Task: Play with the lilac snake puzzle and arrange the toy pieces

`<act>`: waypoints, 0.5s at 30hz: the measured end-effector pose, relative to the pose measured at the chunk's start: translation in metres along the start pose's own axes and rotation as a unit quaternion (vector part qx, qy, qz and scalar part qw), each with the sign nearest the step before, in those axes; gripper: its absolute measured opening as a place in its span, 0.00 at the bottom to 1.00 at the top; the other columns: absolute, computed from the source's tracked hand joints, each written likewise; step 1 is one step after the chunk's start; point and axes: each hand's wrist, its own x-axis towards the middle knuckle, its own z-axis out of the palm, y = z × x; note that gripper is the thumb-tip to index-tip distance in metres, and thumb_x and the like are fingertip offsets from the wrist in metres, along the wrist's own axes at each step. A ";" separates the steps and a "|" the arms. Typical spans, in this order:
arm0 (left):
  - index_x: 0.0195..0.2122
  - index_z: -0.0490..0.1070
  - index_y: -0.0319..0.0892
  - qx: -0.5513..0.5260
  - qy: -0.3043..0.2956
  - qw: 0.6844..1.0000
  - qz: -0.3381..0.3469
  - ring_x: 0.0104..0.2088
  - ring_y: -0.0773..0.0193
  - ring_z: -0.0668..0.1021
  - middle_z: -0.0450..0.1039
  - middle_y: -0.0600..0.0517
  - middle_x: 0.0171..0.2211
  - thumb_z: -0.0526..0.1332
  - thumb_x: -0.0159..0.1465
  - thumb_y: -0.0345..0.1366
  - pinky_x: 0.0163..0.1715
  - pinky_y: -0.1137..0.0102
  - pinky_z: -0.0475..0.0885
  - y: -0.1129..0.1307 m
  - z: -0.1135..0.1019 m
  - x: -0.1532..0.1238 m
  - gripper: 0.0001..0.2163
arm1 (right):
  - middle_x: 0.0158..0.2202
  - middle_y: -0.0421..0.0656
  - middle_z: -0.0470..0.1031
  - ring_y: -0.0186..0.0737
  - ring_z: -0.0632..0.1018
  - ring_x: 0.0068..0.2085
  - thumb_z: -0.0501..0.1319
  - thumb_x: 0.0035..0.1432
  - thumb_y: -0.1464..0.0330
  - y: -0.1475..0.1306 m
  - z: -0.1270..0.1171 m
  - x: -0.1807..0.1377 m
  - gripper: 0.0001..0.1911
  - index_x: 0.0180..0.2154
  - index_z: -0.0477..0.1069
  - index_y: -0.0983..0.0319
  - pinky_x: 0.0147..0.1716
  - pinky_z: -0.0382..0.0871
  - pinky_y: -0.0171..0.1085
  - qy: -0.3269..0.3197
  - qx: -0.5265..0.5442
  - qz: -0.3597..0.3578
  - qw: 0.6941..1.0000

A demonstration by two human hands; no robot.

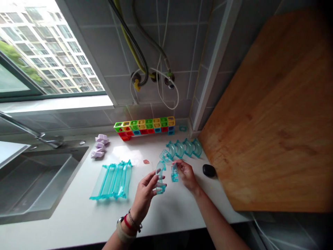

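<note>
My left hand (147,185) is closed around a curved translucent teal plastic track piece (161,178), held upright above the white counter. Close beside it, my right hand (186,173) pinches a smaller teal plastic connector piece (174,173). A narrow gap separates the two pieces. Behind my hands, several curved teal pieces (188,147) stand in a row, with a clear teal block-like piece (165,155) at their left end. To the left lie several long straight teal pieces (111,180) side by side.
Colourful hollow cubes (144,125) form a row near the wall. Pale purple faceted pieces (99,146) sit near the sink (39,184). A small red leaf-shaped thing (146,161) and a black rounded object (208,170) rest on the counter. A wooden panel (281,121) rises at right.
</note>
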 end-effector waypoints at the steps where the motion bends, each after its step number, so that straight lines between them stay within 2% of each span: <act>1: 0.56 0.75 0.38 -0.011 0.010 1.000 -0.014 0.34 0.59 0.84 0.79 0.38 0.48 0.72 0.61 0.50 0.32 0.69 0.80 -0.004 -0.001 0.003 0.28 | 0.38 0.43 0.76 0.41 0.76 0.38 0.64 0.65 0.55 0.003 -0.001 0.000 0.13 0.41 0.79 0.57 0.38 0.73 0.38 -0.002 -0.002 -0.006 1.000; 3: 0.55 0.75 0.39 -0.014 0.022 0.999 -0.032 0.33 0.61 0.83 0.79 0.40 0.48 0.71 0.61 0.51 0.32 0.68 0.81 -0.010 -0.004 0.008 0.27 | 0.43 0.45 0.76 0.44 0.77 0.45 0.64 0.66 0.56 0.006 0.000 -0.001 0.12 0.40 0.80 0.56 0.45 0.74 0.42 -0.011 -0.009 -0.029 0.999; 6: 0.54 0.76 0.41 0.008 0.029 0.999 -0.037 0.34 0.62 0.83 0.78 0.43 0.46 0.71 0.61 0.51 0.33 0.68 0.81 -0.014 -0.008 0.011 0.24 | 0.46 0.46 0.76 0.48 0.76 0.52 0.63 0.66 0.58 0.002 0.001 -0.003 0.09 0.40 0.81 0.54 0.56 0.70 0.48 -0.028 -0.025 -0.046 0.998; 10: 0.51 0.76 0.42 0.024 0.025 0.999 -0.042 0.34 0.62 0.83 0.78 0.44 0.46 0.69 0.62 0.52 0.33 0.67 0.81 -0.015 -0.008 0.011 0.23 | 0.50 0.47 0.75 0.49 0.75 0.55 0.65 0.65 0.59 0.000 0.002 -0.004 0.08 0.39 0.81 0.53 0.59 0.68 0.50 -0.018 -0.023 -0.031 0.999; 15: 0.46 0.76 0.41 0.048 0.008 0.998 -0.039 0.34 0.64 0.82 0.78 0.43 0.47 0.69 0.62 0.52 0.32 0.69 0.80 -0.014 0.001 0.006 0.20 | 0.48 0.46 0.76 0.48 0.76 0.54 0.67 0.63 0.60 0.008 0.005 -0.004 0.06 0.38 0.82 0.54 0.60 0.68 0.49 -0.002 -0.010 -0.023 1.000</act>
